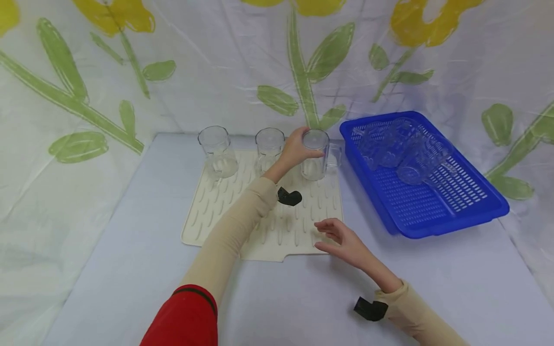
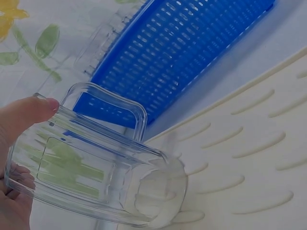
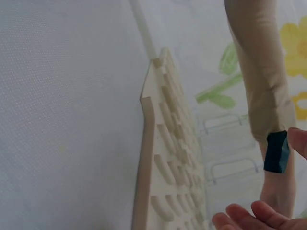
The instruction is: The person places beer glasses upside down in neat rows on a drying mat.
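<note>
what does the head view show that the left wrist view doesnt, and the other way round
Only the head view shows the right hand, the leftmost mug and middle mug on the ridged mat, and the red sleeve. Only the left wrist view plainly shows a rectangular panel on the held glass mug. Both share that mug, the left hand gripping it, the mat, the blue basket and the flowered backdrop.

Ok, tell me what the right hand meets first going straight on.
The right hand points across the mat, so probably the black piece by the left cuff first; heights are hard to judge.
</note>
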Available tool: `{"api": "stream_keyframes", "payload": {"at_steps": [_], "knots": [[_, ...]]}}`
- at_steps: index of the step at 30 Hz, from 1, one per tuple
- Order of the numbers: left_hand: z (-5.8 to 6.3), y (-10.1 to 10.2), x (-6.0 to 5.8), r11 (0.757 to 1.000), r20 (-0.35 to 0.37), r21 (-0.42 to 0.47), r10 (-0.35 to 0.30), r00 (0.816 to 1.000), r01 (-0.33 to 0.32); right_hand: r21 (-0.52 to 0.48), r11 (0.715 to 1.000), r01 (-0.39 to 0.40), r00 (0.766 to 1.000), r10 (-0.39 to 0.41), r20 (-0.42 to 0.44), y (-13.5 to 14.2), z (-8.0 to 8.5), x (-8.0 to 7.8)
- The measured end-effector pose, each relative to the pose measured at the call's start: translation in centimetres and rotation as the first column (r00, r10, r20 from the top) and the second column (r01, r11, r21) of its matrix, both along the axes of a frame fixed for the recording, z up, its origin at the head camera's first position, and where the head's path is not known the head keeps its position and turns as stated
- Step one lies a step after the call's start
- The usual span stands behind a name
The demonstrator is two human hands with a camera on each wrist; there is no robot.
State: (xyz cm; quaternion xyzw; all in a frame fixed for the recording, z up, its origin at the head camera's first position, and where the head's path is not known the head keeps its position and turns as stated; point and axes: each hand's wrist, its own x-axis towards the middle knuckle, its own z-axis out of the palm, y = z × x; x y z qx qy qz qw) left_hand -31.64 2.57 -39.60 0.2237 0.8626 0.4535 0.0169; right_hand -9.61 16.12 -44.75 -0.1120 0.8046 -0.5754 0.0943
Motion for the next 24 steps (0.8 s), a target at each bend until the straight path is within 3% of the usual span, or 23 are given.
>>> {"api": "stream_keyframes", "payload": {"at_steps": [6,15,19,24], "knots": [[-0.2,0.2,0.0,1.0,-0.014,0.007,-0.006,1.0,0.006,-0.019,1.0,-0.022,0.998,0.021,-0.056,1.4,1.8,-0.2],[-0.1,0.8,0.1,1.0,0.014,-0.014,0.005,1.0,-0.005,-0.013,1.0,-0.026,0.984,0.023,-0.176,4.4,7.0,-0.5],[-0.1,1.1,0.2,1.0,0.031,-0.015,0.002,1.0,-0.002,-0.001,1.0,0.027,0.974,-0.026,-0.226,6.1,8.8,-0.8],[-0.1,1.5,0.3,1.0,0.021,-0.011,0.001,1.0,-0.001,0.051,0.983,0.175,0.95,-0.155,-0.272,8.8,10.6,-1.6]]}}
